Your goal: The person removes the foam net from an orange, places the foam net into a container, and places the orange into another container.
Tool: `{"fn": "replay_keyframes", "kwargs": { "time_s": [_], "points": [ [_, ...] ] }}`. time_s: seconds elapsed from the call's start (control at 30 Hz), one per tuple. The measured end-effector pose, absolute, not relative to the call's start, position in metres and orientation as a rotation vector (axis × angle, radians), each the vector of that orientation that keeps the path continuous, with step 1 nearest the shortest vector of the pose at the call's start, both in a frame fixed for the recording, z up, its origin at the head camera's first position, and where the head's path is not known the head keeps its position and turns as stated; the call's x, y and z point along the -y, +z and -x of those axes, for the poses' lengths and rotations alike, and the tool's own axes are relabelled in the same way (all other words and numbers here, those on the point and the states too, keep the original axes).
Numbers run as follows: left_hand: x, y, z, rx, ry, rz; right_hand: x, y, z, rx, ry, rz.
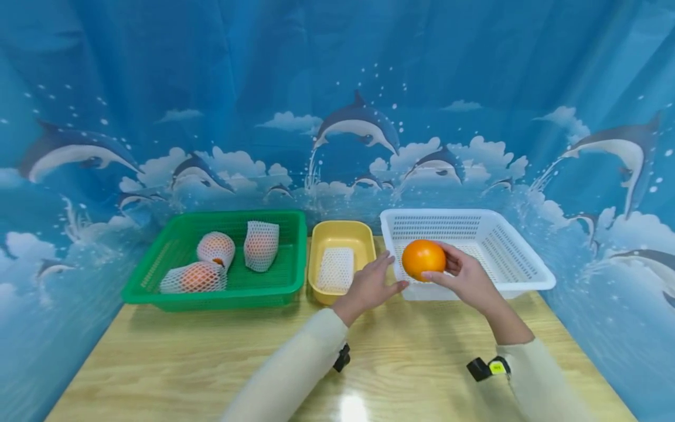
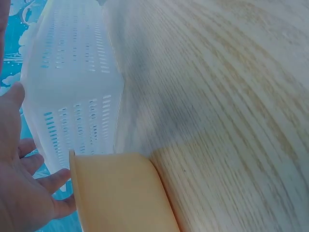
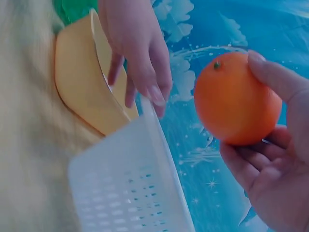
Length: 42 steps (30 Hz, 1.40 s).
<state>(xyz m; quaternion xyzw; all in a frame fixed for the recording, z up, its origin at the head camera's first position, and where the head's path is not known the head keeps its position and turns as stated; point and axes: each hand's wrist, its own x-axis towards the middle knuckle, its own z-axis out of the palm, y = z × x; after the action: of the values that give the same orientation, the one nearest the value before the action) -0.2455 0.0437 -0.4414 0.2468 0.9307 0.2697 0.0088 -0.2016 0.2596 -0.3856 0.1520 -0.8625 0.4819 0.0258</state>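
Note:
My right hand (image 1: 466, 275) holds an orange (image 1: 423, 259) between thumb and fingers, above the near left part of the white basket (image 1: 519, 286). The orange's small green stem end (image 3: 217, 65) shows in the right wrist view. My left hand (image 1: 371, 283) hangs palm down between the yellow bin (image 1: 345, 226) and the white basket, fingers loosely extended and holding nothing. In the left wrist view its fingertips (image 2: 62, 178) are right at the yellow bin's rim. Inside that bin lies a white foam net sleeve (image 1: 336, 269), flat.
To the left stands a green basket (image 1: 211, 302) with several fruits in white foam nets, among them an upright netted fruit (image 1: 261, 246). All three containers line the back of the wooden table (image 1: 200, 357), against a blue dolphin-print curtain (image 1: 263, 70).

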Motion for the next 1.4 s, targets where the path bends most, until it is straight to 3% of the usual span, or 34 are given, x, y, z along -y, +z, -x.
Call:
{"fn": "replay_keyframes", "kwargs": {
  "time_s": [0.47,0.77,1.4],
  "points": [
    [-0.045,-0.444,0.244,-2.876,0.896,-0.730,-0.268,-0.359,0.278,2.787,1.063,-0.170],
    [-0.047,-0.448,0.245,-2.852,0.896,-0.694,-0.264,-0.350,0.319,2.958,0.715,-0.208],
    [-0.047,-0.447,0.244,-2.855,0.851,-0.637,-0.243,-0.383,0.349,3.277,0.685,-0.180]
  ]
}}
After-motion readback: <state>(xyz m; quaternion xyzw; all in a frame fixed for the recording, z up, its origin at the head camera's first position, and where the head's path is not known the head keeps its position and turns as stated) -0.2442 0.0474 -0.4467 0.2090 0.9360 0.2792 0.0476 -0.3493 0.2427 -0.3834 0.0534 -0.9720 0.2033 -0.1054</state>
